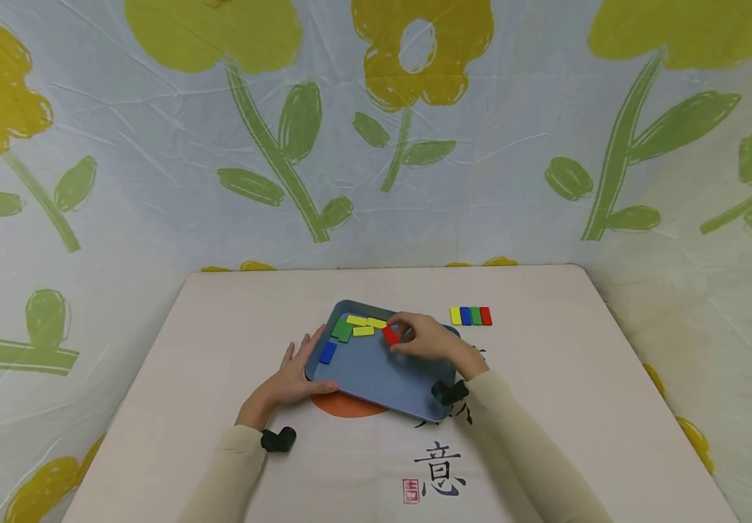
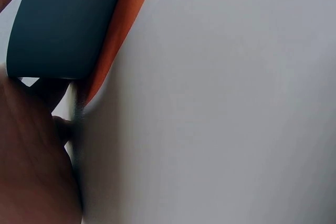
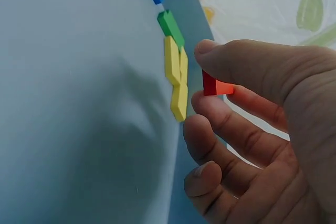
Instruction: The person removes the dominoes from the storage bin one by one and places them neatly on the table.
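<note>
My right hand (image 1: 424, 335) pinches a red rectangular block (image 1: 391, 335) between thumb and fingers over the far part of a blue-grey tray (image 1: 376, 378). In the right wrist view, the end of this red block shows between thumb and fingertips, beside a bent row of blocks. Three yellow blocks (image 1: 363, 331), green blocks (image 1: 341, 330) and one blue block (image 1: 328, 353) lie in the tray's left part. My left hand (image 1: 293, 376) rests at the tray's near left corner, its thumb along the near edge and fingers spread by the left side.
Beyond the tray's far right corner, a row of yellow, blue, green and red blocks (image 1: 471, 316) lies on the pale table (image 1: 578, 363). An orange disc (image 1: 349, 407) and black writing (image 1: 441, 468) show on the table surface. A flowered cloth (image 1: 493, 181) hangs behind.
</note>
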Demonstrator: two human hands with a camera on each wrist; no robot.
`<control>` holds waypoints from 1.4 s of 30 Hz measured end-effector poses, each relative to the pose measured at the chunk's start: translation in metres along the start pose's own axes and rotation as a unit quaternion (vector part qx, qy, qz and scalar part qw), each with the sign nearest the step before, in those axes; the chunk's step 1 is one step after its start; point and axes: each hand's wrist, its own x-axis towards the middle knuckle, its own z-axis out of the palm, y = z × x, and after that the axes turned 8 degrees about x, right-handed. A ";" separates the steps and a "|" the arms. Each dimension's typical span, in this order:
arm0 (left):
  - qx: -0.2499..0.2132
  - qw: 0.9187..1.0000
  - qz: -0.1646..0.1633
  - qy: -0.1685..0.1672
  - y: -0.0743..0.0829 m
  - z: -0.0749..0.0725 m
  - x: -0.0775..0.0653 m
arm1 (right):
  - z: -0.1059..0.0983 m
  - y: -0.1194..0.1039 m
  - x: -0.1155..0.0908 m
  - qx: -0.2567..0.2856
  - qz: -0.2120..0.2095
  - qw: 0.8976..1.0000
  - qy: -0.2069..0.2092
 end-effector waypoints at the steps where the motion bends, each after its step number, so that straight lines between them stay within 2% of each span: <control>1: 0.000 1.000 0.002 0.001 0.000 0.000 0.000 | -0.001 0.001 -0.001 0.001 0.003 1.000 0.003; 9: 0.001 1.000 0.009 0.001 0.001 0.001 0.001 | -0.013 0.009 -0.008 0.009 -0.006 0.999 0.033; 17: 0.000 1.000 0.004 0.004 0.002 0.001 0.000 | -0.035 0.015 -0.021 0.044 -0.003 0.996 0.072; 30: -0.001 1.000 0.004 0.004 0.001 0.001 0.000 | -0.061 0.030 -0.039 0.039 0.012 0.989 0.139; 37: 0.003 1.000 0.001 0.005 0.000 0.002 0.000 | -0.070 0.045 -0.047 0.031 0.032 0.985 0.167; 42: 0.000 1.000 -0.003 0.002 0.001 0.001 -0.001 | -0.075 0.058 -0.052 0.044 0.026 0.982 0.181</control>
